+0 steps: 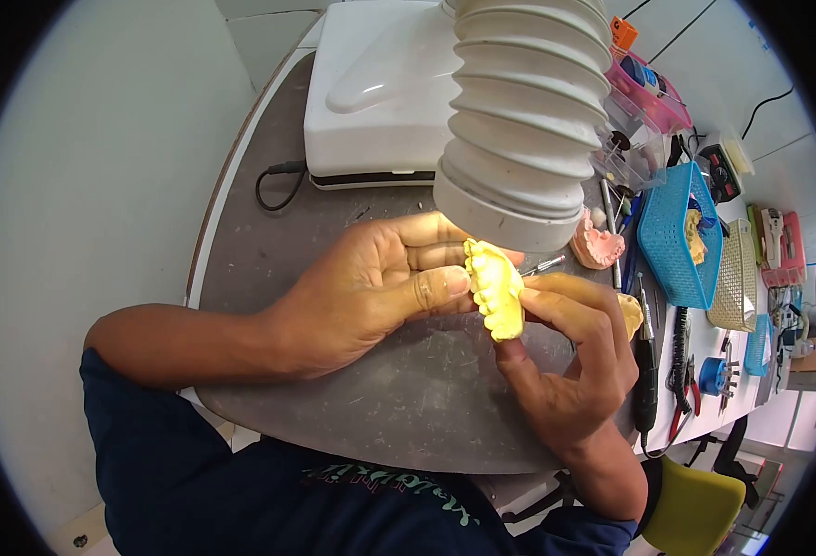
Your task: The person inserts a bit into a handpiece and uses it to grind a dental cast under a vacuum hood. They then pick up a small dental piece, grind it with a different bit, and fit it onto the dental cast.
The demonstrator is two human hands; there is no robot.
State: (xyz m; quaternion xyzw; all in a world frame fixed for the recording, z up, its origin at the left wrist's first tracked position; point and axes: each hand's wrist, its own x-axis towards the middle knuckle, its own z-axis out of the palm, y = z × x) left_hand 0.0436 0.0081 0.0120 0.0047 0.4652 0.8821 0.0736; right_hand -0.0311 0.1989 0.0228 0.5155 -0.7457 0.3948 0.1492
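Observation:
A yellow dental cast (495,292) with a row of moulded teeth is held between my two hands, over the grey work surface (380,389). My left hand (389,269) grips its left edge with the thumb in front and the fingers behind. On the other side, my right hand (579,347) pinches the cast's right edge and lower end. The cast stands on edge, teeth facing left. Just above it hangs the mouth of a white ribbed suction hose (524,130). A small metal-tipped tool (545,265) shows behind the right hand; its other end is hidden.
A white box-shaped machine (380,102) stands at the back. To the right are a pink dental cast (597,243), a blue basket (681,236), a black handpiece (646,371), red-handled pliers (688,398) and a blue round holder (714,375). A wall (121,185) rises at left.

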